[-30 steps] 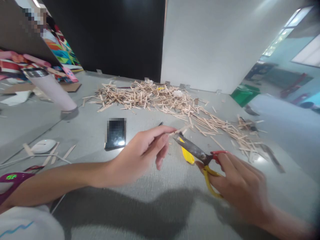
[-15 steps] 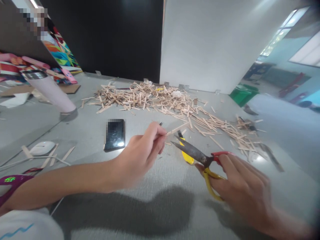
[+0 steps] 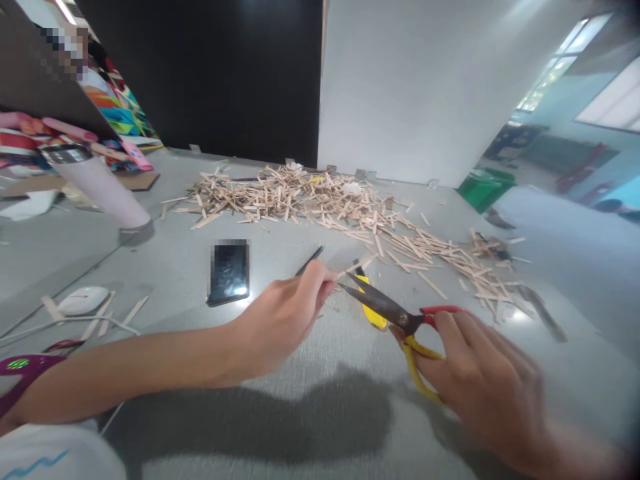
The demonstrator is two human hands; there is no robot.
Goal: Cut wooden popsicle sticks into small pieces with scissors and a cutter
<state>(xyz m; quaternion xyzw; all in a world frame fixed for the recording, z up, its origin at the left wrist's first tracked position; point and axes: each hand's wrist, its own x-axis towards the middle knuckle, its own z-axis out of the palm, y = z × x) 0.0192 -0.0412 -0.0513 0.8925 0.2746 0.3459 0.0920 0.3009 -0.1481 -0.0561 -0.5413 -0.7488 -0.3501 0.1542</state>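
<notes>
My left hand (image 3: pixel 295 310) pinches a thin wooden stick (image 3: pixel 357 267) whose free end points up and to the right. My right hand (image 3: pixel 485 380) grips scissors (image 3: pixel 383 305) with one red and one yellow handle. Their dark blades are parted slightly, with the tips close to my left fingertips and the stick. Beneath the blades lies a yellow cutter (image 3: pixel 373 312) with a black end. A black pen (image 3: pixel 310 260) rests just behind my left hand. Farther back, a long heap of wooden sticks (image 3: pixel 280 193) spreads across the grey table (image 3: pixel 280 440).
A phone (image 3: pixel 229 272) lies left of my left hand. At the left are a pale tumbler (image 3: pixel 103 187), a white mouse (image 3: pixel 84 300), a cable and loose sticks. Black and white panels stand at the back. A green bin (image 3: pixel 486 189) is beyond the table at right.
My left hand has turned and lowered the stick's free end toward the scissors. More of the pen now shows behind it. The scissors are still in my right hand, nearly in the same place.
</notes>
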